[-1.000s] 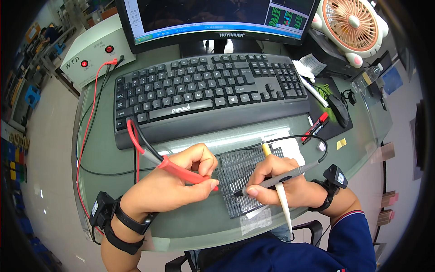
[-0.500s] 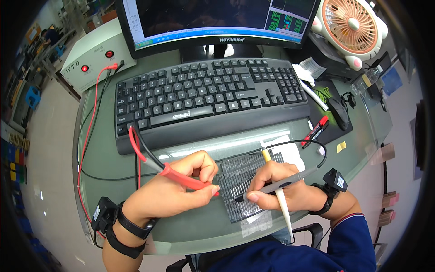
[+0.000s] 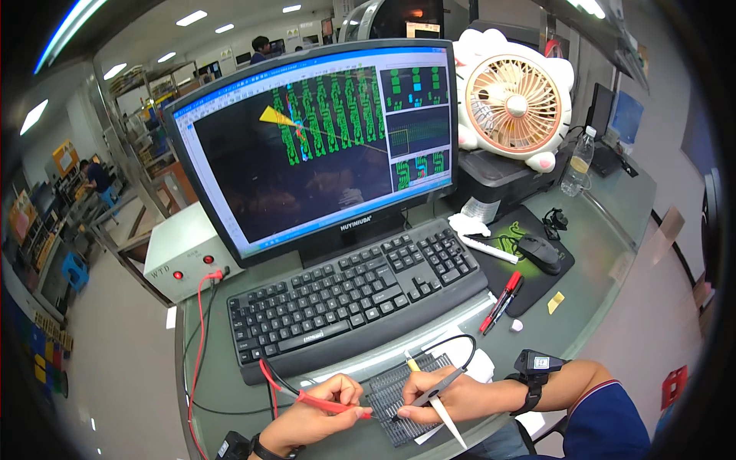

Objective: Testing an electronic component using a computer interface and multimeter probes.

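My left hand (image 3: 310,423) is closed around a red test probe (image 3: 328,404), whose tip points right at the edge of a dark slotted panel (image 3: 386,389). A grey and black test probe (image 3: 435,389) is pinched in my right hand (image 3: 460,396), its dark tip down at the panel's surface; whether it touches, I cannot tell. Also in that hand, a slim white stick (image 3: 448,422) with a yellow part near its upper end sticks out between the fingers. Leads run from both probes. Part of the panel is hidden under my right hand.
Beyond my hands lie a black keyboard (image 3: 353,307) and a monitor (image 3: 230,184) showing green layouts and a yellow pointer. At left stands a light metal box (image 3: 188,249) with plugged leads. To the right are markers (image 3: 502,303), a mouse (image 3: 538,253), a fan (image 3: 517,103) and a bottle (image 3: 576,162).
The view has tilted up, bringing the monitor and room into sight, and my hands sit lower in the picture. Both hands keep their probes at the panel.
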A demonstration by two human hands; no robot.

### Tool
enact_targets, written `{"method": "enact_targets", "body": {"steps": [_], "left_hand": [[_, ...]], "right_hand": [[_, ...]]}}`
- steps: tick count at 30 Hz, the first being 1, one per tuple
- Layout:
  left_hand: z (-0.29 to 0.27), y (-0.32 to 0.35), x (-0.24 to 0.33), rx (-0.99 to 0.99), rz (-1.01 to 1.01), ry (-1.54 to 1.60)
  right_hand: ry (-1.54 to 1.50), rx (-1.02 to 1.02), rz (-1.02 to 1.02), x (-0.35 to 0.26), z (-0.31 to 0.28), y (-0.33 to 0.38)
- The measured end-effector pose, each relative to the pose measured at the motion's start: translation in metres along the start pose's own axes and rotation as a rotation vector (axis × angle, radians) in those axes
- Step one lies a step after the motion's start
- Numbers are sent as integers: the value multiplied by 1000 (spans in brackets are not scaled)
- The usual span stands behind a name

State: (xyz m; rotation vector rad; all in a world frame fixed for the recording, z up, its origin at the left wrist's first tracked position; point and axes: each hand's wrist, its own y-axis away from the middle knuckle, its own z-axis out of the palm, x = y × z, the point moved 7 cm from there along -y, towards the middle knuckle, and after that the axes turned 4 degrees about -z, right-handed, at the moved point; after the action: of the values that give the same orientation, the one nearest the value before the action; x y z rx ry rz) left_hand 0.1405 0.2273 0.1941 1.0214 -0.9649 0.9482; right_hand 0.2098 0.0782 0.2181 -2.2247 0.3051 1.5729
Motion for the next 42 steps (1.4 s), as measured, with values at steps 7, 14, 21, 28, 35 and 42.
{"method": "enact_targets", "body": {"steps": [7, 14, 21, 28, 35, 42], "left_hand": [[-6, -3, 0, 4, 23, -7], [-5, -4, 4, -16, 4, -50], [-5, 0, 3, -4, -3, 19], [18, 5, 20, -55, -5, -23], [6, 3, 9, 42, 37, 131], [-25, 3, -4, 265, -28, 366]], "right_hand": [[-7, -5, -24, -3, -2, -5], [-2, 0, -42, -3, -3, -6], [65, -2, -64, 2, -5, -8], [116, -84, -47, -22, -5, -34], [1, -150, -61, -44, -37, -38], [204, 301, -144, 14, -171, -52]]}}
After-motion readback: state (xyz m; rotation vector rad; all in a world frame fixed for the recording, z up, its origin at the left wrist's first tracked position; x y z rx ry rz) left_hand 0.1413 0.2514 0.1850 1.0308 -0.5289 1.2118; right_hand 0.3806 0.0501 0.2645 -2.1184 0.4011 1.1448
